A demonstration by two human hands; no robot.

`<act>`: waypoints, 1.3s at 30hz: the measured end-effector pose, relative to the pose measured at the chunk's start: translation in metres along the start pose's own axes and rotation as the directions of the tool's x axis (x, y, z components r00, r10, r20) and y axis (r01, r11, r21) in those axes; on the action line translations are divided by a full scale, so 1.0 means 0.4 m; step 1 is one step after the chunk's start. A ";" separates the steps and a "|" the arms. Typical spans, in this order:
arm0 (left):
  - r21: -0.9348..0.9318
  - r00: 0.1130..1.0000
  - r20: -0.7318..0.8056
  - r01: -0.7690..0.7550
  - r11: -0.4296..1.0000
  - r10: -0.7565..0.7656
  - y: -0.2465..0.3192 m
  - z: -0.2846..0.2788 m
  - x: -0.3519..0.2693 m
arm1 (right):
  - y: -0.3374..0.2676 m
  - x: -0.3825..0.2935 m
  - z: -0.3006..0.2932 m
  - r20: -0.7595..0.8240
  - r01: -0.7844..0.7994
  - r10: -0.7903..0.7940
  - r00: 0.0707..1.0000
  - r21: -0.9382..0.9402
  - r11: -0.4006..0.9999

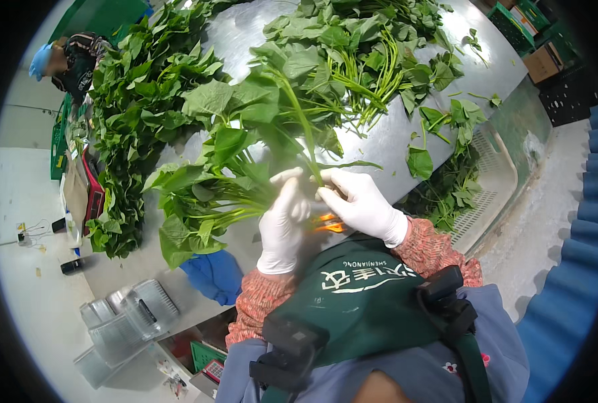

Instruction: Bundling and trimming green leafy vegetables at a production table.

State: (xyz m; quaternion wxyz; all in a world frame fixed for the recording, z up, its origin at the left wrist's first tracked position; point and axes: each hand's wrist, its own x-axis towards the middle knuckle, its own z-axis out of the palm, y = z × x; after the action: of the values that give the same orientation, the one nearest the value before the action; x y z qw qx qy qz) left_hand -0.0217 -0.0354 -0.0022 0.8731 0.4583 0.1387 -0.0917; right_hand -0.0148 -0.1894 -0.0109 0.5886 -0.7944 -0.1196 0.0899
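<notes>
My left hand [282, 229], in a white glove, is closed around the stem ends of a bunch of leafy green stems [228, 201], whose leaves fan out to the left. Its fingertips are slightly blurred. Between thumb and fingers, my white-gloved right hand [362, 204] pinches the lower end of a single leafy stem [301, 118], which rises away from me with its leaves at the top. An orange-handled tool [331, 223] lies below and between both hands, partly hidden.
Leafy greens form a long row [143, 106] and a heap [369, 60] on the metal table [238, 27]. A pale plastic basket [500, 166] with greens stands right. Clear plastic boxes [128, 322] and blue cloth [213, 274] lie left. A person [77, 60] is at far left.
</notes>
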 end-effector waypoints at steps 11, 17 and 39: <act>-0.128 0.993 0.021 0.115 0.985 -0.113 -0.011 -0.009 0.003 | -0.023 -0.002 -0.035 0.144 -0.148 0.124 0.982 0.170 0.974; -0.219 0.992 -0.066 0.088 0.972 -0.105 -0.029 -0.019 0.010 | 0.004 -0.026 0.010 0.027 0.084 -0.087 0.996 0.084 0.993; -0.138 0.941 0.276 0.243 0.960 -0.198 -0.030 -0.023 -0.005 | 0.141 -0.018 -0.148 -0.223 0.314 0.379 0.898 0.928 -0.199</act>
State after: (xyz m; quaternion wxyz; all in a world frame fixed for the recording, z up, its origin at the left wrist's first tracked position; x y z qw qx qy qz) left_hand -0.0285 -0.0344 -0.0157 0.9037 0.3479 0.0812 -0.2362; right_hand 0.0000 -0.2612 -0.0476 0.9874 -0.0380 0.1526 -0.0160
